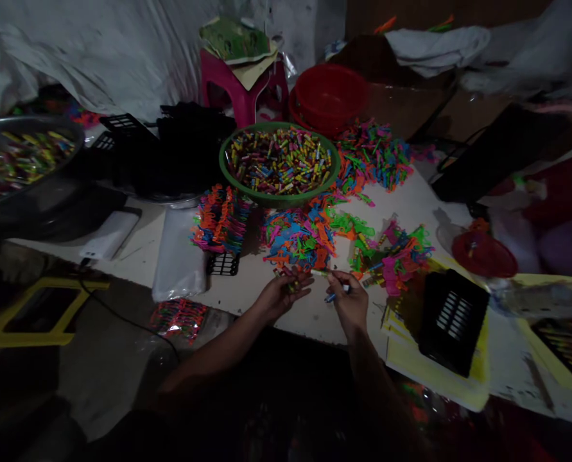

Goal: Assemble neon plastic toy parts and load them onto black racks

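My left hand (286,294) is curled palm up around several short sticks in printed wrappers (293,286), which look like crayons. Close on its right, my right hand (348,296) pinches a pale crayon-like stick (319,273) that points toward the left hand. A blue piece (331,297) also shows at the right fingers; how it is held is unclear. Just beyond both hands lies a heap of small bright plastic pieces (298,237). To the right is another pile of plastic pieces (396,256), with some wrapped sticks in it.
A green basin (336,170) full of wrapped sticks stands behind the heap. Clear plastic bags (180,256) and a stack of orange plastic pieces (221,221) lie left. Black slotted trays (454,317) rest on yellow sheets at right. A metal bowl (76,138) is far left, red basins (331,93) behind.
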Demonstrator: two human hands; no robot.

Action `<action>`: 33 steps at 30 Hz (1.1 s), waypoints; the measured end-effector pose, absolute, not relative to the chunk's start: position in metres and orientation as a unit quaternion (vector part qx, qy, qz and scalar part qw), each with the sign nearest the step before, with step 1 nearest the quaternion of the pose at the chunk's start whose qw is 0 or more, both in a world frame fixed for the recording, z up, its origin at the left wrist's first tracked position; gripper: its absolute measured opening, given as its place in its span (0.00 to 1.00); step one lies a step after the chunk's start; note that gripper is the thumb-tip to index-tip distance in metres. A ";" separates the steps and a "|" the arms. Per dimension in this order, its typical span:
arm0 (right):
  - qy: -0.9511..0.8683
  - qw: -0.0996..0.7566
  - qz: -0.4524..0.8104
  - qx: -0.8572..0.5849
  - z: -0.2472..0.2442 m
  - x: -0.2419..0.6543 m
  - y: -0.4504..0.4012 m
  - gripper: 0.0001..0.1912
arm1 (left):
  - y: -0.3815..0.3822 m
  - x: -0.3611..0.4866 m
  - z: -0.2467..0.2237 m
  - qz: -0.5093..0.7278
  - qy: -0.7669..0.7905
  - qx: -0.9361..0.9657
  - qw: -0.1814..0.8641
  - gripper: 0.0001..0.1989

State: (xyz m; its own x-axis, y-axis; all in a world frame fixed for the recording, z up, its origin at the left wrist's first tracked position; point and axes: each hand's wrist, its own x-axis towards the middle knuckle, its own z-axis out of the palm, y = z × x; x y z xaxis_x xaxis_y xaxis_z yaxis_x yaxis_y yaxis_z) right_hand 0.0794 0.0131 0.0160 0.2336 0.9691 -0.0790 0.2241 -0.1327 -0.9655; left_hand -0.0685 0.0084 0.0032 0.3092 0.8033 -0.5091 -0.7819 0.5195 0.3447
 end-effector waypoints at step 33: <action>-0.675 0.426 0.370 -0.475 0.012 0.055 -0.007 0.12 | -0.006 -0.062 0.006 0.464 0.315 -0.020 0.828 0.06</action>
State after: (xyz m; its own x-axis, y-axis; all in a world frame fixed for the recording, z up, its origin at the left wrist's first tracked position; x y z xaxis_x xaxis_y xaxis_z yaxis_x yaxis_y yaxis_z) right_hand 0.0546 -0.0074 0.0122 -0.1858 0.9566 0.2243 0.3253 0.2753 -0.9047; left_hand -0.0624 -0.0062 0.0061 0.3705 0.7552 -0.5408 -0.7805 0.5688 0.2595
